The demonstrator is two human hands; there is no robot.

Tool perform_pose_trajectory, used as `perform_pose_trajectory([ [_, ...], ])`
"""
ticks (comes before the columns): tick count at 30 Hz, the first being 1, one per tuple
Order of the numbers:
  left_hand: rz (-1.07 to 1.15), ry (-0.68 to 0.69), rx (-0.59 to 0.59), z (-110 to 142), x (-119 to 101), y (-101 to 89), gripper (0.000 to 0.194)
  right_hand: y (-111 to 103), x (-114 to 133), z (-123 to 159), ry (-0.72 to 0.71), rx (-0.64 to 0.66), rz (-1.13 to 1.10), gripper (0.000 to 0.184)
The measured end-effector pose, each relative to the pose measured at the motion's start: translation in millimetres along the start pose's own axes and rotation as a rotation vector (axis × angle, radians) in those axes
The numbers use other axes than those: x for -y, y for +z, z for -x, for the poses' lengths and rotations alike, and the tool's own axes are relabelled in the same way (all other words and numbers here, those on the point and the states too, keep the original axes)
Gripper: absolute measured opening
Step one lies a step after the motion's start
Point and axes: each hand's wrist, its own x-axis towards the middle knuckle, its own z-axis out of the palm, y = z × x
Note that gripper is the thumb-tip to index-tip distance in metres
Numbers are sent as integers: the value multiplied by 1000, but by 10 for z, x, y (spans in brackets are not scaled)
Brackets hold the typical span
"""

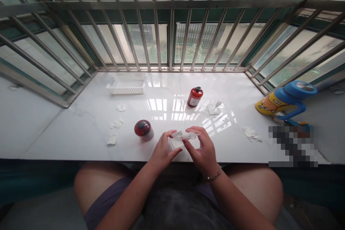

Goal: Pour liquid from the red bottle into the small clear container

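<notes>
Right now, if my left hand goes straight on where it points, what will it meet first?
Past the clear container it holds, your left hand would probably first meet the small clear piece in your right hand, or that hand's fingers. Exact depth is unclear from this view.

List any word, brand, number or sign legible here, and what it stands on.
Nothing can be read clearly.
Back red bottle: print on its label, too small.
Blue-and-yellow flask: small mark, too blurred.
Front red bottle: no legible text.
Clear container in left hand: no legible text.
</notes>
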Motion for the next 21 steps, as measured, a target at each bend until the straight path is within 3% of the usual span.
perform_pose_trajectory([
  [21,-10,14,19,1,9,0,50,-18,-4,62,97,32,20,27],
])
